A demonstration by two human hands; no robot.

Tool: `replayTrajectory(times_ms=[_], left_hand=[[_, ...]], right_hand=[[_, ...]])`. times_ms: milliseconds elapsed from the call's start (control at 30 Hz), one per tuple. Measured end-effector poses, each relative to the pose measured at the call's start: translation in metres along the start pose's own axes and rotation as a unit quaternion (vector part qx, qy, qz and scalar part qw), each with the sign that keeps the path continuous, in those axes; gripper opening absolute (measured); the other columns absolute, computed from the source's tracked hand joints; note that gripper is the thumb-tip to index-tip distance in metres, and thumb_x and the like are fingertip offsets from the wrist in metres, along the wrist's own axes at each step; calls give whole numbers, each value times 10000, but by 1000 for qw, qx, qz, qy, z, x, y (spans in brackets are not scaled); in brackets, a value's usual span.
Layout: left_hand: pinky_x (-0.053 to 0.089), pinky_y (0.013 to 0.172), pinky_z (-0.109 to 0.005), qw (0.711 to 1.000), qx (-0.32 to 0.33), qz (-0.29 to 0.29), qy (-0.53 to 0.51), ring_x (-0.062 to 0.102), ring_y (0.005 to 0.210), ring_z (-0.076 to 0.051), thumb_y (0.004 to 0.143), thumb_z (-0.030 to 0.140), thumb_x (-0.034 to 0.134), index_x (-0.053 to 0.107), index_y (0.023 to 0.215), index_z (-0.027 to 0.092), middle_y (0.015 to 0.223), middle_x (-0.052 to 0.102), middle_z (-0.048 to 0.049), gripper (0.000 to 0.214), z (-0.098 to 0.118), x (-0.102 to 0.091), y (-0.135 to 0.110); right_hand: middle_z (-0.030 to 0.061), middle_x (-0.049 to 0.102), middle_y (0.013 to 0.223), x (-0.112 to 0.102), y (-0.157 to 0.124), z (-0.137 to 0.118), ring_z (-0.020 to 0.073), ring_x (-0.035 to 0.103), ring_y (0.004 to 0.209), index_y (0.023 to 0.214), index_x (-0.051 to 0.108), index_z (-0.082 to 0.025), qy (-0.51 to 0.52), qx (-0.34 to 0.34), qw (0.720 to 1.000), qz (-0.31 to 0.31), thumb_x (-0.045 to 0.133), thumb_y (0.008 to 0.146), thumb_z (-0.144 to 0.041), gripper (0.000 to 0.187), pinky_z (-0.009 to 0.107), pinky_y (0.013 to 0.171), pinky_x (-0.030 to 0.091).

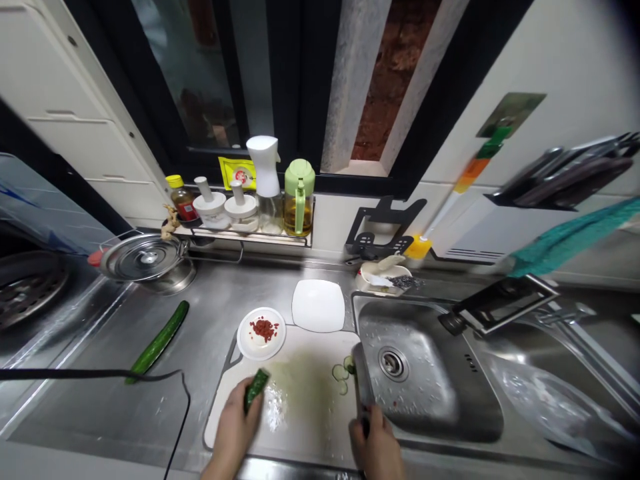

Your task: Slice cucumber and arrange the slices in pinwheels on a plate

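Observation:
A white cutting board [305,393] lies on the steel counter beside the sink. My left hand [234,433] is closed on a short cucumber piece [256,388] at the board's left part. My right hand [376,445] grips the handle of a cleaver [362,381] whose blade stands at the board's right edge. A few cucumber slices [343,371] lie next to the blade. A small round dish with red bits [261,333] sits at the board's far left corner. A square white plate [319,305] rests behind the board.
A whole cucumber [159,341] lies on the counter at left, near a black cable [100,376]. A lidded steel pot [145,260] stands at back left. A rack with bottles and jars [245,200] lines the window. The sink [425,373] is at right.

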State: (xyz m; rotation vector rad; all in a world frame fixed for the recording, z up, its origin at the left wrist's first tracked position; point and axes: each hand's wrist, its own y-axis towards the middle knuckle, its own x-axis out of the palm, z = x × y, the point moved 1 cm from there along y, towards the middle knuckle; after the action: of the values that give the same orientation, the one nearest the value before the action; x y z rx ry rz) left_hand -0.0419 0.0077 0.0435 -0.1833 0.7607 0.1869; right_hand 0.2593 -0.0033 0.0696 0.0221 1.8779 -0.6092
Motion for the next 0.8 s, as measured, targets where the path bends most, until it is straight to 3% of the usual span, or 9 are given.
replayTrajectory(times_ms=[167,333,433,567,700,800], left_hand=[[533,906,-377,991,94,-64,-73,662,1001,-221,861,278,511,625,1136,182,1072,700,-111,312,50,40,-24],[561,849,-385,987,143,-58,-48,662,931,-222,892,263,482,647,1118,186,1005,689,-117,290,63,60,-32],[561,848,-391,985,165,-46,-4,658,940,-227,898,258,491,637,1153,185,1005,694,-110,302,54,59,-30],[548,905,-403,980,194,-21,29,644,1019,-221,920,220,445,632,1174,198,1073,683,-112,317,47,58,-27],[537,950,-432,977,209,-12,40,621,1103,-233,911,243,466,631,1155,186,1183,645,-128,300,52,65,-28],[549,931,-444,980,194,-32,42,635,1070,-234,892,239,505,609,1177,186,1145,660,-118,307,58,69,-28]], right_hand=[[162,663,997,3,-2,31,255,679,845,1104,511,-162,15,6,999,45,347,898,-185,265,339,764,486],[187,672,1043,10,-7,35,283,664,952,1123,533,-166,84,-111,988,68,342,897,-241,305,382,843,495],[192,656,1114,12,-13,12,272,649,1015,1194,557,-158,67,-158,985,12,294,915,-207,386,374,889,480],[161,624,1185,8,-19,-22,238,638,1050,1299,535,-186,4,-130,986,-107,296,908,-131,461,327,892,463],[154,619,1162,-1,-18,-38,244,651,1005,1310,535,-195,-34,-129,979,-154,320,895,-95,478,323,828,477],[157,626,1136,-11,-15,-42,256,659,974,1280,554,-181,-43,-149,974,-166,319,893,-82,464,333,798,482]])
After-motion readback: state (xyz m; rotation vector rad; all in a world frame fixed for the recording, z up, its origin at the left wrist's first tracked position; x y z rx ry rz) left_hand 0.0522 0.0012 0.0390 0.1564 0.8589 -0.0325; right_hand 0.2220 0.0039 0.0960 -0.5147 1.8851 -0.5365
